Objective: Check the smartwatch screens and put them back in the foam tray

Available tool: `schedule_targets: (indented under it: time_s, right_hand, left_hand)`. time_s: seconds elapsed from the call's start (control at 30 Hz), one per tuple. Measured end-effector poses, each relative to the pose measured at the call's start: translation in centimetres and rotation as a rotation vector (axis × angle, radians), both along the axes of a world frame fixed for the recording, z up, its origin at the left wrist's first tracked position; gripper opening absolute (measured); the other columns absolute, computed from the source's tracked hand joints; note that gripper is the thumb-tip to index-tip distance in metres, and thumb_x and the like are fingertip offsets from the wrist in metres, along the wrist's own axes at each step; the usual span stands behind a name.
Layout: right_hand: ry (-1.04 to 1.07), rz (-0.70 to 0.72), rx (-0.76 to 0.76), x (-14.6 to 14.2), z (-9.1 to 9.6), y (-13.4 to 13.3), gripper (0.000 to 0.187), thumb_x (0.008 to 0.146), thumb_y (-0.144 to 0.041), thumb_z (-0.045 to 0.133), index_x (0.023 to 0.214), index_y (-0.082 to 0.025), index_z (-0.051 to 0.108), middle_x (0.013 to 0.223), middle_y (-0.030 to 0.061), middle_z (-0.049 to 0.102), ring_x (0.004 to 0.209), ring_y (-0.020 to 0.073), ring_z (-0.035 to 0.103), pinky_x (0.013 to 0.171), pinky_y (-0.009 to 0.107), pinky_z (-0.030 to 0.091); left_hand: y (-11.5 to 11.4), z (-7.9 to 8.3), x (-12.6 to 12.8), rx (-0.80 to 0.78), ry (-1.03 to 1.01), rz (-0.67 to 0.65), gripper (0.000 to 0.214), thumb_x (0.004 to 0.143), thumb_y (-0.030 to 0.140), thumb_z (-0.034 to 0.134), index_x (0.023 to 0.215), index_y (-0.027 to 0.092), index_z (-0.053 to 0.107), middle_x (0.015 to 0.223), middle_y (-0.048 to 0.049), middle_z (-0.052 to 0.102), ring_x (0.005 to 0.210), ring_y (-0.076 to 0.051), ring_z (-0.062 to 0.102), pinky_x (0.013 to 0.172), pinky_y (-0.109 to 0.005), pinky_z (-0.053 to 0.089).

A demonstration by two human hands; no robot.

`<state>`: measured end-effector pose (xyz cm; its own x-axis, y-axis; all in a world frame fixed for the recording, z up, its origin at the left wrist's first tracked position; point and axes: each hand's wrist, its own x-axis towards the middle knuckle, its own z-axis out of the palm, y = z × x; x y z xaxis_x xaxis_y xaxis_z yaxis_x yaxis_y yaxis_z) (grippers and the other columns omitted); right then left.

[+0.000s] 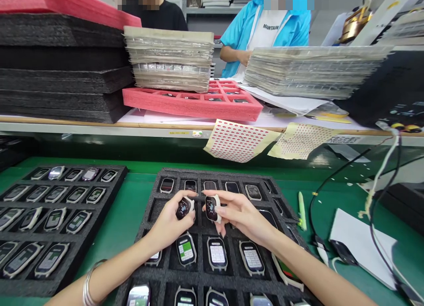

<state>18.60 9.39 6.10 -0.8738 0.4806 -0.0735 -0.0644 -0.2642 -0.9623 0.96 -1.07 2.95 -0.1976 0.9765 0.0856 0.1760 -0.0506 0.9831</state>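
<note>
My left hand [170, 224] is closed around a small white-cased smartwatch body [184, 207] with a dark screen. Beside it, my right hand [240, 215] pinches a second smartwatch body [212, 208] between thumb and fingers. Both hands hover over the middle of a black foam tray [198, 279] whose pockets hold several watch bodies, some with lit screens [217, 254]. The two held watches sit a few centimetres apart, screens facing me.
Another black foam tray [109, 200] filled with watch bodies lies at left on the green mat. A green pen [301, 209], cables [331, 182] and white paper [361, 244] lie at right. On the shelf behind: a pink foam tray [192, 103], stacked trays, sticker sheets [240, 140]. Two people stand beyond.
</note>
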Motion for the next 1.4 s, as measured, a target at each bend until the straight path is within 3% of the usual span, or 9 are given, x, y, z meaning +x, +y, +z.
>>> schedule_targets:
  time_s: [0.47, 0.63, 0.77, 0.9, 1.0, 1.27, 1.4]
  right_hand:
    - [0.003, 0.009, 0.025, 0.08, -0.11, 0.12, 0.045, 0.083, -0.024, 0.067, 0.126, -0.015, 0.056, 0.071, 0.0016, 0.061, 0.053, 0.0128, 0.062, 0.048, 0.023, 0.052]
    - [-0.001, 0.019, 0.043, 0.12, -0.06, 0.21, 0.046, 0.084, -0.023, 0.066, 0.127, -0.014, 0.055, 0.067, 0.001, 0.061, 0.052, 0.0133, 0.062, 0.048, 0.023, 0.053]
    - [-0.008, 0.03, 0.057, 0.16, -0.12, 0.34, 0.047, 0.084, -0.023, 0.066, 0.128, -0.012, 0.053, 0.066, 0.0024, 0.064, 0.052, 0.0136, 0.063, 0.05, 0.023, 0.053]
    - [-0.02, 0.029, 0.072, 0.2, -0.18, 0.41, 0.05, 0.084, -0.024, 0.066, 0.13, -0.011, 0.051, 0.065, 0.0033, 0.066, 0.052, 0.014, 0.064, 0.051, 0.024, 0.054]
    - [-0.043, 0.024, 0.075, 0.25, -0.13, 0.36, 0.051, 0.084, -0.026, 0.066, 0.13, -0.01, 0.051, 0.063, 0.0042, 0.067, 0.053, 0.0153, 0.064, 0.053, 0.026, 0.055]
    - [-0.064, 0.017, 0.069, 0.3, 0.14, 0.2, 0.05, 0.083, -0.029, 0.068, 0.127, -0.011, 0.053, 0.067, 0.0034, 0.066, 0.054, 0.0165, 0.065, 0.053, 0.028, 0.055]
    - [-0.057, 0.026, 0.015, 0.3, 0.11, 0.2, 0.054, 0.083, -0.03, 0.067, 0.131, -0.015, 0.049, 0.082, 0.0061, 0.066, 0.059, 0.0179, 0.067, 0.055, 0.03, 0.056]
  left_hand:
    - [-0.23, 0.15, 0.16, 0.035, 0.023, 0.014, 0.033, 0.077, 0.014, 0.052, 0.109, 0.022, 0.054, 0.093, -0.0011, 0.062, 0.085, -0.018, 0.058, 0.074, -0.027, 0.046]
    - [-0.24, 0.12, 0.05, 0.0, -0.015, -0.001, 0.034, 0.081, 0.018, 0.051, 0.115, 0.022, 0.049, 0.085, 0.0008, 0.059, 0.069, -0.014, 0.056, 0.063, -0.024, 0.045]
    - [-0.17, 0.03, 0.09, 0.049, 0.047, 0.028, 0.031, 0.078, 0.015, 0.052, 0.108, 0.021, 0.053, 0.09, -0.0004, 0.059, 0.079, -0.016, 0.057, 0.074, -0.026, 0.045]
    - [-0.2, -0.08, 0.16, -0.013, -0.034, -0.041, 0.033, 0.082, 0.02, 0.051, 0.114, 0.023, 0.047, 0.073, 0.0049, 0.052, 0.048, -0.009, 0.044, 0.049, -0.021, 0.04]
    - [-0.21, -0.18, 0.12, -0.031, -0.044, -0.056, 0.029, 0.082, 0.02, 0.051, 0.111, 0.023, 0.048, 0.068, 0.0067, 0.048, 0.039, -0.005, 0.033, 0.039, -0.018, 0.03]
    - [-0.29, -0.07, 0.07, -0.018, -0.046, 0.009, 0.029, 0.083, 0.023, 0.052, 0.112, 0.023, 0.048, 0.078, 0.0035, 0.053, 0.041, -0.005, 0.035, 0.04, -0.018, 0.033]
    - [-0.17, -0.09, 0.08, -0.002, -0.066, 0.026, 0.038, 0.081, 0.026, 0.058, 0.117, 0.023, 0.046, 0.087, -0.0002, 0.056, 0.055, -0.01, 0.049, 0.046, -0.019, 0.04]
